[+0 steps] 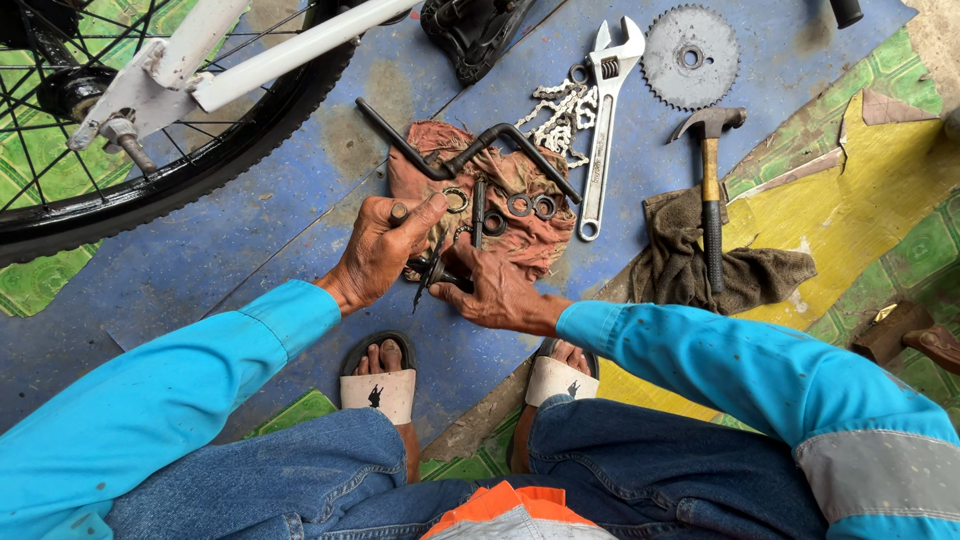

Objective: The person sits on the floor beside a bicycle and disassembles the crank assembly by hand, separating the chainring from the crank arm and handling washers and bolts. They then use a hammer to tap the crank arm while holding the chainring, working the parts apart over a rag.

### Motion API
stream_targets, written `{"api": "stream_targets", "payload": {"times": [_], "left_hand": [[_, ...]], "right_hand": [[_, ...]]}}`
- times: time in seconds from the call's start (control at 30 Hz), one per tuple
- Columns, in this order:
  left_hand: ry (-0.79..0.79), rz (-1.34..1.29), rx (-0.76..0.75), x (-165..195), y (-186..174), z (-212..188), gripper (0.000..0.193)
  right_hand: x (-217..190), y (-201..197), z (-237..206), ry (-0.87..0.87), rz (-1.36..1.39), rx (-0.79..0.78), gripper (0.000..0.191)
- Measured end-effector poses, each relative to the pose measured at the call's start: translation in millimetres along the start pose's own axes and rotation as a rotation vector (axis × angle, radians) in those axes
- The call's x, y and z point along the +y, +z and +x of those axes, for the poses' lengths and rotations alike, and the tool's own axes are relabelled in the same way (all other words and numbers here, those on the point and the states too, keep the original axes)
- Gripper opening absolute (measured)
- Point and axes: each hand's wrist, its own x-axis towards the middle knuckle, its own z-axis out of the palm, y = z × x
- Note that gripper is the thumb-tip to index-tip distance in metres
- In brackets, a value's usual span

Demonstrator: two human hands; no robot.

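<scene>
Head view: left hand (385,245) grips a short dark rod, right hand (495,290) pinches a small black part (432,270) at the near edge of the red rag (520,225). Keep work over rag w/ rings (532,206), crank (470,150) beside, so bits don't roll off.
</scene>
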Motion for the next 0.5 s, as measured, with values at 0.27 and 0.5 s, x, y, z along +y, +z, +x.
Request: {"api": "stream_targets", "payload": {"times": [0.27, 0.5], "left_hand": [[0.004, 0.018, 0.0, 0.8, -1.1, -0.1, 0.058], [-0.011, -0.042, -0.015, -1.1, -0.3, 0.6, 0.058]], "right_hand": [[8.0, -5.4, 8.9, 0.125, 0.168, -0.267, 0.055], [12.6, -3.5, 5.8, -0.152, 0.022, -0.024, 0.073]]}}
